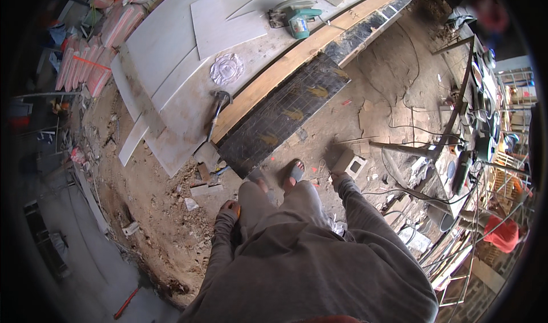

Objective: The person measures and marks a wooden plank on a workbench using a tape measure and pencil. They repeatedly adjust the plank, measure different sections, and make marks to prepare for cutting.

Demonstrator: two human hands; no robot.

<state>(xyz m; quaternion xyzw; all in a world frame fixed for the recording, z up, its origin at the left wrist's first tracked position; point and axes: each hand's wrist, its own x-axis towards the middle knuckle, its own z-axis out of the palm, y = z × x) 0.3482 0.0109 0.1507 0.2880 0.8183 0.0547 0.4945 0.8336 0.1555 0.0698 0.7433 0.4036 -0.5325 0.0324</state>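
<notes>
While the left hand (230, 207), well apart from the right hand (338, 178), appeared curled around a small yellow-orange object (238, 211), mostly hidden, the right hand was at a grey hollow concrete block (349, 164); contact and finger closure could not be determined. The step in hand appeared to be positioning beside the black rectangular panel (279, 116); the next move likely called for stable footing.
</notes>
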